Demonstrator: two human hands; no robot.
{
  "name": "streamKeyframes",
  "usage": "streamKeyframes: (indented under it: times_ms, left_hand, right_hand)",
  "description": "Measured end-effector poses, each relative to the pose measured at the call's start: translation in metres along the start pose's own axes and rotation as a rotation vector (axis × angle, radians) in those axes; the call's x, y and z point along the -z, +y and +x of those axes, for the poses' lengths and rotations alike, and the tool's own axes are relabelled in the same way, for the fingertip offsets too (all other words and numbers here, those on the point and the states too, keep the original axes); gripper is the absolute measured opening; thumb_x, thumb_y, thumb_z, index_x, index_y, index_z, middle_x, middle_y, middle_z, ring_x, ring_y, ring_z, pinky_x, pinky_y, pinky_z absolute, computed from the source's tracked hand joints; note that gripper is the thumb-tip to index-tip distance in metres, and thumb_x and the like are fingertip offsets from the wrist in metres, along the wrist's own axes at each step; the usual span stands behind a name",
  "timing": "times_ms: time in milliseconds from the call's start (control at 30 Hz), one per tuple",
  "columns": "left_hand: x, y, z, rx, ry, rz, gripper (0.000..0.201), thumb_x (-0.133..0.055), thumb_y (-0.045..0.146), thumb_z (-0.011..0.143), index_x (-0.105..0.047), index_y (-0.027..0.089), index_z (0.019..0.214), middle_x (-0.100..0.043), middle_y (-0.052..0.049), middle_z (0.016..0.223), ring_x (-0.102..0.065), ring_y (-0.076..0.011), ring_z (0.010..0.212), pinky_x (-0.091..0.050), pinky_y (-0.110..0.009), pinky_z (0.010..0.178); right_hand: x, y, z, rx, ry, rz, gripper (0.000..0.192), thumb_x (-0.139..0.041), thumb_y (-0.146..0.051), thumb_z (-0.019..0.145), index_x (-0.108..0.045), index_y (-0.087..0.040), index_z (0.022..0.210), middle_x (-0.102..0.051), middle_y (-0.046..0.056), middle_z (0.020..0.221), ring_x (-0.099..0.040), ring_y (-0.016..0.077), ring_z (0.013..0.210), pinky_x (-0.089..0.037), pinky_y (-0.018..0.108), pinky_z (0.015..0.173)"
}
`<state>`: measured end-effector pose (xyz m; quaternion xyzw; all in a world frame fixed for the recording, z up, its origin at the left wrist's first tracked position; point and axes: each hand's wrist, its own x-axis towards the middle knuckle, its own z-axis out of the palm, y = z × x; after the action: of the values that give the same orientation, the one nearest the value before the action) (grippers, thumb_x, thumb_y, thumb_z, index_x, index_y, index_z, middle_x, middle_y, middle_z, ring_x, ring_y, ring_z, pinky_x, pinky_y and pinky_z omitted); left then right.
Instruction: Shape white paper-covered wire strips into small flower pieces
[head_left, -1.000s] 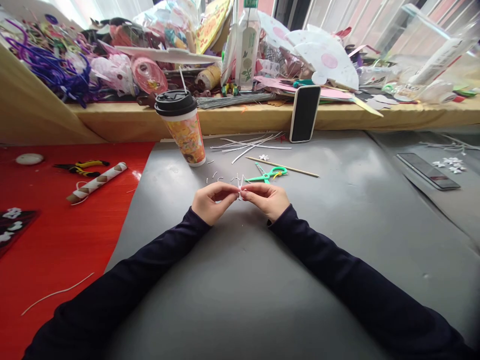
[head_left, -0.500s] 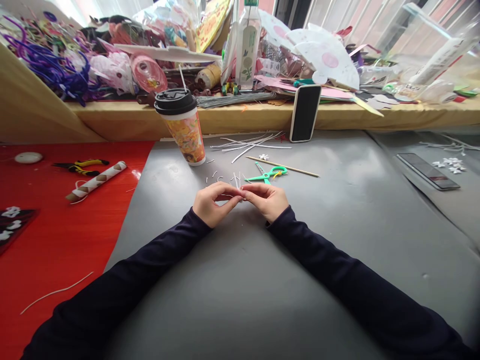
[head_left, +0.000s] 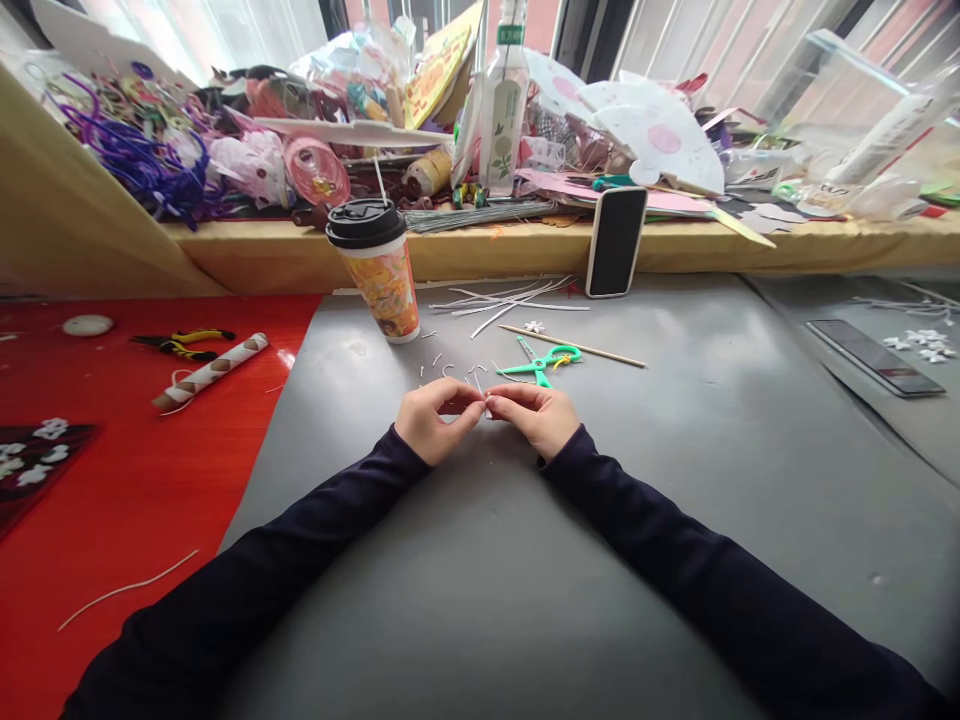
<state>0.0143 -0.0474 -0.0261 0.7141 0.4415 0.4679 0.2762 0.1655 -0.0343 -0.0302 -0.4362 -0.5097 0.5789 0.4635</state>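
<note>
Here, both dark-sleeved forearms lie on the grey table [head_left: 675,480] and converge near its middle. The left hand [head_left: 431,420] and the right hand [head_left: 536,415] meet fingertip to fingertip, each pinching one side of a small white paper-covered wire piece [head_left: 485,402]. The piece is held just above the table surface, between the two thumbs; most of it is hidden by the fingers.

Handling judgement: the piece appears very light and thin, bendable rather than stiff, and easily crushed or kinked. It is best taken at its ends with thumb and forefinger tips, under light pressure, leaving the middle free.

Just beyond the hands, short white offcuts [head_left: 442,365] lie scattered on the table. Green scissors [head_left: 541,362] rest near the right hand, with a thin wooden stick [head_left: 574,346] just behind them and a tiny white paper flower [head_left: 534,326] beside the stick. Farther back lies a loose bundle of long white wire strips [head_left: 510,295].

A lidded paper cup [head_left: 379,270] with a straw stands to the left. A phone [head_left: 615,242] leans upright against the ledge. On the red mat [head_left: 112,480] lie yellow-handled pliers [head_left: 184,343] and a wrapped paper roll [head_left: 210,371]. The ledge carries a clear bottle [head_left: 504,110] and mixed craft supplies.
</note>
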Motion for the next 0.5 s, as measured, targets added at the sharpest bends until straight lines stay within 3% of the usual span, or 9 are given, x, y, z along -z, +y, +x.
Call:
streamKeyframes:
  times_ms: [500]
  left_hand:
    - [0.0025,0.0013,0.0012,-0.096,0.022,0.178,0.007,-0.056,0.020,0.067,-0.060,0.014,0.067,-0.059,-0.002,0.066,-0.056,-0.0097,0.059,-0.049,-0.022,0.060]
  right_hand:
    - [-0.0024,-0.0018,-0.0036,0.020,-0.064,-0.145,0.027,-0.063,-0.031,0.062,-0.065,-0.015,0.083,-0.066,0.007,0.086,-0.061,0.0170,0.079,-0.048,0.032,0.076]
